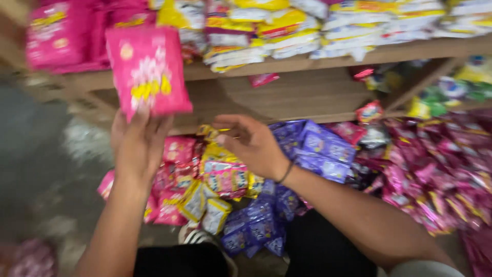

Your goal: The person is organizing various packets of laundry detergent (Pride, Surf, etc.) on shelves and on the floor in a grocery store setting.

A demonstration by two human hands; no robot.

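Left hand (138, 146) lifts pink packet (148, 72); packet heap (225, 190) below.

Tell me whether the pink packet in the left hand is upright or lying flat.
Upright. The left hand holds the pink packet by its bottom edge, raised before the wooden shelf, its printed face toward the camera.

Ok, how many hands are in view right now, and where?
2. The left hand holds up a pink packet before the wooden shelf. The right hand hovers, fingers curled, over the yellow and purple packets. None seem hidden.
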